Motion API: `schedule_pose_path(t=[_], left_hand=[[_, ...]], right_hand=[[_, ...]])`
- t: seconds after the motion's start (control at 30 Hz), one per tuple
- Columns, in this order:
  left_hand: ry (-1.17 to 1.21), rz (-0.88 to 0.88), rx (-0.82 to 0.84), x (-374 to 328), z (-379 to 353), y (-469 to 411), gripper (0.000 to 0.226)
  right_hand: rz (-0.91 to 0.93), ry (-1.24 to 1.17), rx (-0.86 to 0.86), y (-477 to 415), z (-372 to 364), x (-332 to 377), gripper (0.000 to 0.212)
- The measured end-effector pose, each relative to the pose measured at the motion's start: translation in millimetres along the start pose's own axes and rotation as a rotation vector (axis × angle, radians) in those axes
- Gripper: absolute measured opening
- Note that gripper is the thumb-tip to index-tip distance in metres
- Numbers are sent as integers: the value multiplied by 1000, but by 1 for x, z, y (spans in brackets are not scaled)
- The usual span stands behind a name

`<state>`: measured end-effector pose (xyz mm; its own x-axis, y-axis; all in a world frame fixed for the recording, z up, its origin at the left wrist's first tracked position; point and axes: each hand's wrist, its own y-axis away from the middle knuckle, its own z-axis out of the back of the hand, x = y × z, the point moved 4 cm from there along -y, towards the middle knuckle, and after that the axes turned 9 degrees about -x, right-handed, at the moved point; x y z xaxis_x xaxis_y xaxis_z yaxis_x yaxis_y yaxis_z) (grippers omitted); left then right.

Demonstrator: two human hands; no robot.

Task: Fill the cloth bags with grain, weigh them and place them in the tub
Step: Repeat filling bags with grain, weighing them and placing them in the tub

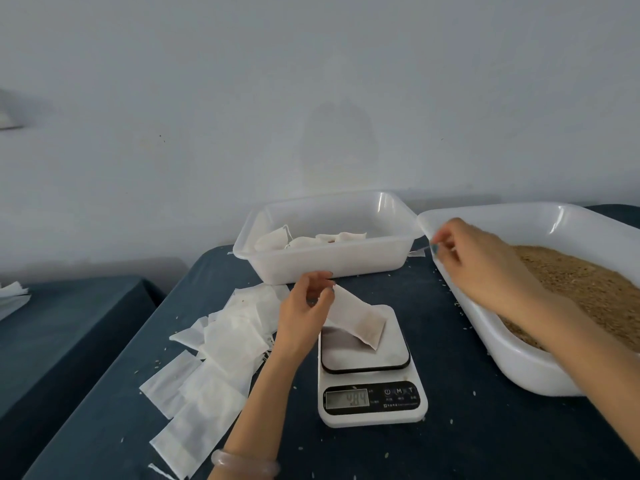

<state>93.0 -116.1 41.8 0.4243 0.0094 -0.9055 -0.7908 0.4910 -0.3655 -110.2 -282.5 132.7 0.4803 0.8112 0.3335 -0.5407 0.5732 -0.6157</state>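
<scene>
One bag (360, 323) on one scale (372, 407), pinched in left grip (308, 306) (right grip (478, 258) likewise, perhaps on string (420, 250))

Both forearms were bare right to the frame edge. The left hand (304, 306) had a chunky pale pink translucent bangle (244, 462) on its wrist, smooth and rounded, kinda jade-looking. The right hand (485, 268) wore teal nail polish (434, 250), at least on the one nail that showed clearly.

scale display (347, 398): digits blurred | grain tray (519, 372): cut off by right edge
</scene>
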Motion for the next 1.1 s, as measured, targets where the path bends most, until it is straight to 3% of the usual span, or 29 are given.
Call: schedule_pose_path(t=[0.17, 0.33, 0.47, 1.1], left_hand=[[-33, 40, -134, 6, 8, -2, 17], [-26, 82, -283, 8, 18, -5, 9], [-77, 89, -306, 7, 19, -4, 6], [-163, 118, -309, 6, 21, -2, 5]], right_hand=[[-14, -349, 55, 36, -45, 40, 10], [-284, -420, -34, 60, -87, -7, 31], [-402, -472, 10, 67, -105, -28, 42], [-403, -470, 46, 69, -112, -33, 44]])
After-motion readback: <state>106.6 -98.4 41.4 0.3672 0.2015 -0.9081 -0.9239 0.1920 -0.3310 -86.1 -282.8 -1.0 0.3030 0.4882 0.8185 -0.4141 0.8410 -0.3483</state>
